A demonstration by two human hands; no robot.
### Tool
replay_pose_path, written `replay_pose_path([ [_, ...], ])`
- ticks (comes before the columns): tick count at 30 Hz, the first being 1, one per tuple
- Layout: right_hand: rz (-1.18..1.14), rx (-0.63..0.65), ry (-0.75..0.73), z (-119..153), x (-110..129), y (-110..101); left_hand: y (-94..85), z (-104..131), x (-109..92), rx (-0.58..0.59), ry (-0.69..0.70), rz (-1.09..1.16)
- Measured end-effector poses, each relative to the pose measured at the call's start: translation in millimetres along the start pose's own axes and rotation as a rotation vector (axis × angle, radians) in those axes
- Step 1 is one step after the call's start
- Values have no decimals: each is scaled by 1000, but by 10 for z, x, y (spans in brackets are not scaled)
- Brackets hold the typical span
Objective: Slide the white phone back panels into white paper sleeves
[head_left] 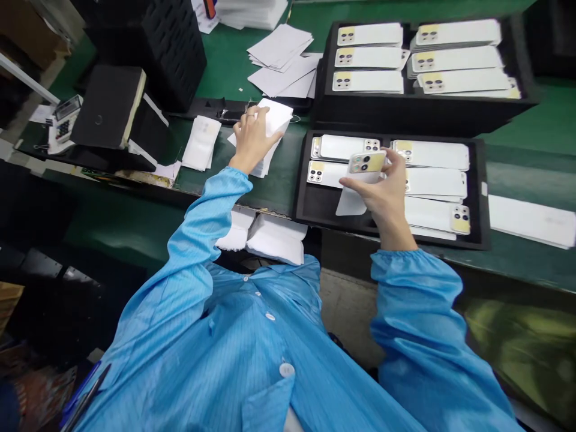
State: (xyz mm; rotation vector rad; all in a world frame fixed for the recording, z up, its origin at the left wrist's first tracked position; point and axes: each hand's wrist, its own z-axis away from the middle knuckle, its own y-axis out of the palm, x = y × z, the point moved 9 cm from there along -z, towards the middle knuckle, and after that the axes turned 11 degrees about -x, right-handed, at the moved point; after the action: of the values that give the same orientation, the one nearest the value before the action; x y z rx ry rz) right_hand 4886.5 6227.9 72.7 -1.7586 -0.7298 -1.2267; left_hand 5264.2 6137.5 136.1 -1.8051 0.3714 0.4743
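Observation:
My right hand pinches a white phone back cover with a yellow camera area, raised and tilted above a black foam tray. Rows of similar white covers lie in that tray. To the left, my left hand reaches over a small stack of white sheets, its thumb and fingers curled around the stack's upper part. A second small stack of white sheets lies left of this hand.
Behind stands another black tray full of covers. Loose white papers lie at the back. At left are black foam trays, a black box and a calculator. White pieces lie at right. Folded white cloths hang below the edge.

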Motion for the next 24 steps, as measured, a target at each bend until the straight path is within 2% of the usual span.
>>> replay_pose_path([
  [4,-340,-148,408,198,-176,1,-110,75,-141,54,-49,-108],
  [8,-417,-203,652,433,-254,25,-110,44,-108,62,-80,-109],
  [10,-372,-207,690,495,-285,3,-129,-7,-79,46,-80,-90],
  [12,-288,-198,665,495,-304,-27,-197,-53,-78,9,-94,-57],
  [15,-203,-159,617,426,-335,-36,-374,-9,-266,-85,-51,4],
  [17,-216,-132,604,361,-362,-48,-415,184,-558,-89,101,62],
  [18,-240,-132,596,330,-375,-79,-380,345,-725,-50,209,98],
  [20,-309,-161,575,294,-403,-197,-205,772,-994,98,431,162],
  [22,-375,-210,559,328,-448,-369,54,1204,-1069,276,572,188],
  [24,-416,-250,565,453,-516,-540,331,1493,-964,438,595,183],
])
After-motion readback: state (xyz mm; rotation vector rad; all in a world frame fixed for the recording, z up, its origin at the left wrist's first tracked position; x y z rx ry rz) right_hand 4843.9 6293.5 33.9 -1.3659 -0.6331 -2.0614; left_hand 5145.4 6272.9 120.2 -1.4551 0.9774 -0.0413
